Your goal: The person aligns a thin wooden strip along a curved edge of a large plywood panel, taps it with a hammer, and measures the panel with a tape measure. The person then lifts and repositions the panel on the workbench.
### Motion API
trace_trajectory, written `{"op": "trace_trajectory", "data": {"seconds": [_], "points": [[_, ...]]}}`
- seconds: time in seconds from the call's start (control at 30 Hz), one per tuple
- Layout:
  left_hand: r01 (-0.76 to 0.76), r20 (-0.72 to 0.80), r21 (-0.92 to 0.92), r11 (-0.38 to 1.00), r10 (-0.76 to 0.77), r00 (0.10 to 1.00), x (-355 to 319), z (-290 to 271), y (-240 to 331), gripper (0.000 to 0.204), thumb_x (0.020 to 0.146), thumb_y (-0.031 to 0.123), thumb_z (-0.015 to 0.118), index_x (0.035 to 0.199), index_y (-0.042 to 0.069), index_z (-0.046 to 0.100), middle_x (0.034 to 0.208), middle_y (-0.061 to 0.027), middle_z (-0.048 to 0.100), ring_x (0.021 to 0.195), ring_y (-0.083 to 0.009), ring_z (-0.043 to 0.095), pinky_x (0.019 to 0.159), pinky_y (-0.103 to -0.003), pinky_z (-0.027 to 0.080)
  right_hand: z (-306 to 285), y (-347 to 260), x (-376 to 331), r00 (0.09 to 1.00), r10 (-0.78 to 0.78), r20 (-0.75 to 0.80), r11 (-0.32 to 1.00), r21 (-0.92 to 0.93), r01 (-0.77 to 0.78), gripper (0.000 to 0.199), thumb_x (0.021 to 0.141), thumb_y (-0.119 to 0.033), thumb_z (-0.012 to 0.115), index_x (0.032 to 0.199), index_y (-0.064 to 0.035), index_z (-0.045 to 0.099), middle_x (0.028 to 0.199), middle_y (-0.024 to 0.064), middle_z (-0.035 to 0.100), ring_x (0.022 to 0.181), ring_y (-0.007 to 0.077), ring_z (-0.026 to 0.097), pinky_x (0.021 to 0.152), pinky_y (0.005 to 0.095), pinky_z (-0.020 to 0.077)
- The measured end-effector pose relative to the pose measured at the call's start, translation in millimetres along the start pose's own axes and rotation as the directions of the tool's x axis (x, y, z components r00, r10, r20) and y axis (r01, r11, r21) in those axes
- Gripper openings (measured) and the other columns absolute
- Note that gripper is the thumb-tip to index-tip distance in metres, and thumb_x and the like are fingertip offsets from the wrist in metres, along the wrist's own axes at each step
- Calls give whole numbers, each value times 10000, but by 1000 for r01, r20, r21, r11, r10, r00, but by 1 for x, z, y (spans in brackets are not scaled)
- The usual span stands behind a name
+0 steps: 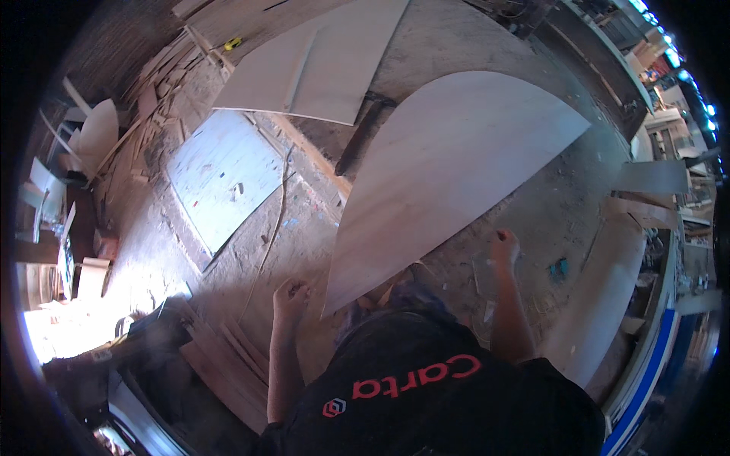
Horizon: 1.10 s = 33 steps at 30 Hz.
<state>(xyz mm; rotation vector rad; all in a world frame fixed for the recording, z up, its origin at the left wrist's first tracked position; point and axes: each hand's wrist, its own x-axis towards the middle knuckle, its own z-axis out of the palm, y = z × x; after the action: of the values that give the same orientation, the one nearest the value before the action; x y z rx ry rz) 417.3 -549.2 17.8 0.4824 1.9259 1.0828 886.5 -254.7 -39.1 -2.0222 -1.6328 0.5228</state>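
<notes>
A large pale plywood panel [449,175] with one curved edge lies on the dusty floor in front of me, its pointed end near my feet. My left hand [291,295] hangs loosely curled at my side, just left of that pointed end, holding nothing I can make out. To the right of the panel my right hand [503,247] is also curled, close to the panel's lower straight edge but apart from it. My dark shirt fills the bottom of the view.
Another pale cut panel [319,64] lies farther ahead, and a whitish flat board [224,175] lies to the left. A stack of thin wood strips [228,357] sits at lower left. Offcuts pile up at far left. A curved panel [608,296] rests at right beside workshop shelving.
</notes>
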Motion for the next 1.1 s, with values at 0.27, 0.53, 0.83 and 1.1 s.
{"op": "trace_trajectory", "data": {"seconds": [0.27, 0.53, 0.83, 1.1], "points": [[0, 214, -21, 1000, 4, 977, 0, 18, -27, 344, 958, 271, 708, 1058, -56, 742, 800, -28, 681, 707, -94, 603, 642, -262, 480, 10, -103, -45, 951, -302, 69, 945, -112, 308, 312, 826, -137, 747, 1132, -108, 696, 1101, 141, 663, 1090, 355, 613, 915, 493, 490], [-49, 248, 189, 981, 1, 969, -16, 37, 3, 327, 931, 244, 738, 923, -83, 734, 739, 27, 626, 695, -58, 533, 608, -280, 442, 17, -108, -41, 889, -445, 103, 868, -193, 457, 365, 817, -132, 755, 1174, -113, 680, 1212, 122, 577, 1088, 363, 603, 902, 501, 485], [-35, 54, 254, 967, 22, 998, -21, 45, -7, 323, 856, 217, 779, 941, -92, 739, 698, -47, 671, 653, -83, 570, 597, -297, 463, 24, -111, -11, 744, -655, 130, 743, -66, 666, 324, 834, -137, 730, 1153, -109, 681, 1213, 125, 559, 1144, 366, 539, 951, 544, 425], [169, -418, 454, 875, 42, 908, -61, 68, 2, 408, 745, 306, 890, 957, -17, 759, 928, -150, 685, 885, -290, 670, 822, -407, 534, 36, -152, 5, 482, -856, 187, 510, 149, 847, 355, 871, -243, 725, 1189, -92, 682, 1215, 138, 545, 1182, 357, 519, 1009, 554, 390]]}}
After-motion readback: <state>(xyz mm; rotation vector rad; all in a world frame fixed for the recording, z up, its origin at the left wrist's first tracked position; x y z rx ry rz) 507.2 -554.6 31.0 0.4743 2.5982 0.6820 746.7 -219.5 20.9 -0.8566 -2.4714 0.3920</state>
